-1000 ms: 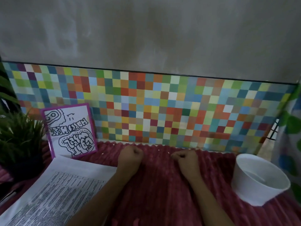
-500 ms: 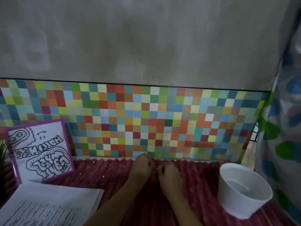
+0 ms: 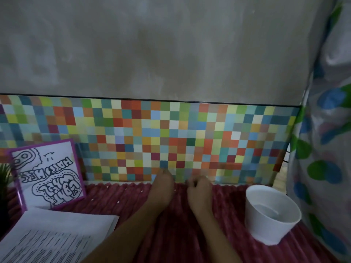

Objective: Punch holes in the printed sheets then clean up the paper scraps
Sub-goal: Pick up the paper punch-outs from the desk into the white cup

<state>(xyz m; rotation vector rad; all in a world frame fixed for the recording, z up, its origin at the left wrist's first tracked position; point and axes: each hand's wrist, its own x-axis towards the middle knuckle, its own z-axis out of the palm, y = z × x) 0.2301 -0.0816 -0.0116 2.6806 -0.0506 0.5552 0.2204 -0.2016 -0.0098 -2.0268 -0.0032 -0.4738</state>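
Now L hand (image 3: 163, 186) & R hand (image 3: 199, 189) closer together, curled, grip contents unclear.

Left hand (image 3: 163, 186), right hand (image 3: 199, 191), fingers (image 3: 191, 182) curled

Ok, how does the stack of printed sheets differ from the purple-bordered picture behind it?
The printed sheets lie flat on the red cloth, while the picture stands propped up against the tiled panel. The printed sheets carry fine lines of small text, and the picture shows bold cartoon lettering. The picture has a purple border, which the printed sheets lack. Both are white with black print.
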